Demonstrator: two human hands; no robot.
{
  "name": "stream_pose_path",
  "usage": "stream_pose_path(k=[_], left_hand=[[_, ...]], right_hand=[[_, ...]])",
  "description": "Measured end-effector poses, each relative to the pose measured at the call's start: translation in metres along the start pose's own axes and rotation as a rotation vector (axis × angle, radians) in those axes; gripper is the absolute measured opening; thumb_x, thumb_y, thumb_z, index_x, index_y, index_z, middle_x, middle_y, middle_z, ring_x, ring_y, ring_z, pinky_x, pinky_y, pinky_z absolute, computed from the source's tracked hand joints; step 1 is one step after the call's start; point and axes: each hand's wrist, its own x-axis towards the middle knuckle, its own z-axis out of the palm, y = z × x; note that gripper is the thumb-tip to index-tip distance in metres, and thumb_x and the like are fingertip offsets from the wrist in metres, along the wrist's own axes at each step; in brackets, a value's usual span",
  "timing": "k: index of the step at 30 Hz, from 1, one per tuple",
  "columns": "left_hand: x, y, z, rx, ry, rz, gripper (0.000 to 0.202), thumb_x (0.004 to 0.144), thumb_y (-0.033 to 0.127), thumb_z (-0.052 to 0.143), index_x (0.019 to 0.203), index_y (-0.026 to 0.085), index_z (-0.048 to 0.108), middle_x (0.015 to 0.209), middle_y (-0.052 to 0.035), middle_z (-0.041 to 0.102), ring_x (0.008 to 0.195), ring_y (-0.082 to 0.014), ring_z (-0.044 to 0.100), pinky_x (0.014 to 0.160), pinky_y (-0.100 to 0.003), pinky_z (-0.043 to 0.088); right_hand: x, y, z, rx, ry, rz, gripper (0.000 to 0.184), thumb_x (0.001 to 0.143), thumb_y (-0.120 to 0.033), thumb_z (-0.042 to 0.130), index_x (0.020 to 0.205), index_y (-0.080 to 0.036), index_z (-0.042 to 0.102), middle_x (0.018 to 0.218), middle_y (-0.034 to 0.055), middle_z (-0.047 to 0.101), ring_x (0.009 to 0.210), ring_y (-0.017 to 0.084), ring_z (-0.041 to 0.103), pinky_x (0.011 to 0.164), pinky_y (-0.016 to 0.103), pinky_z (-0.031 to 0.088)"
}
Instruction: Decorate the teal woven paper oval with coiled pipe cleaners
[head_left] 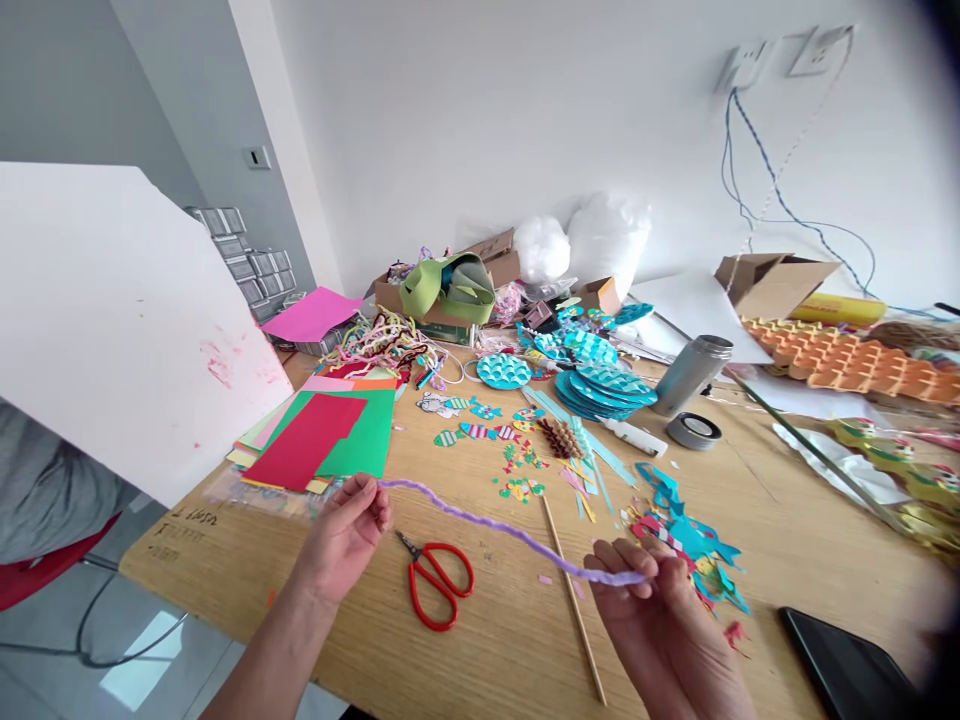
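Observation:
A fuzzy purple pipe cleaner [495, 525] stretches between my two hands above the table, sagging slightly to the right. My left hand [352, 535] is closed, pinching its left end between thumb and fingers. The right end is pinched in my right hand [660, 610], which is also closed. Beneath the strand, red-handled scissors [439, 580] lie on the wood near my left hand. A thin wooden stick [574, 600] passes under the strand just left of my right hand. Scraps of blue cut paper [694, 535] lie beyond my right hand.
Coloured paper sheets [360, 430] lie at left beside a tall white board [112, 330]. Paper fish [480, 432], blue plates [604, 390], a glue tube [634, 437] and a metal flask [691, 375] occupy the middle. A phone [844, 660] rests front right. Pipe cleaners [390, 345] are heaped behind.

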Motion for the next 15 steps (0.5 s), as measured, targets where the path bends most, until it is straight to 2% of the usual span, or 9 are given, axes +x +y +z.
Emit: stream_pose_path(k=[5,8,11,15], left_hand=[[-0.006,-0.001,-0.003,0.343,0.005,0.217,0.017,0.073,0.027,0.07,0.067,0.016,0.057,0.058,0.0018,0.054,0.056,-0.0095,0.048,0.053,-0.021,0.04],[-0.012,-0.003,-0.002,0.506,-0.015,0.27,0.021,0.075,0.03,0.067,0.065,0.015,0.056,0.057,0.0021,0.052,0.055,-0.0092,0.046,0.053,-0.021,0.038],[-0.019,-0.005,0.0,0.552,0.006,0.277,0.024,0.075,0.032,0.066,0.062,0.015,0.054,0.055,0.0028,0.049,0.054,-0.0087,0.044,0.052,-0.021,0.036],[-0.029,-0.008,0.001,0.521,0.073,0.252,0.026,0.073,0.034,0.067,0.062,0.016,0.053,0.053,0.0038,0.047,0.051,-0.0082,0.041,0.05,-0.021,0.034]], right_hand=[[0.004,-0.009,-0.007,-0.188,0.144,-0.325,0.018,0.064,-0.021,0.079,0.066,-0.018,0.062,0.069,-0.0017,0.061,0.055,0.006,0.049,0.048,0.017,0.043],[0.002,-0.012,-0.004,-0.258,0.232,-0.47,0.017,0.064,-0.018,0.078,0.068,-0.017,0.062,0.071,0.0004,0.064,0.062,0.009,0.055,0.049,0.017,0.044],[0.001,-0.013,0.001,-0.316,0.3,-0.556,0.02,0.063,-0.017,0.078,0.069,-0.016,0.059,0.07,0.0008,0.064,0.063,0.011,0.057,0.051,0.019,0.046],[0.002,-0.013,0.0,-0.38,0.314,-0.623,0.025,0.059,-0.017,0.08,0.067,-0.017,0.056,0.066,-0.0025,0.063,0.057,0.009,0.057,0.05,0.017,0.048]])
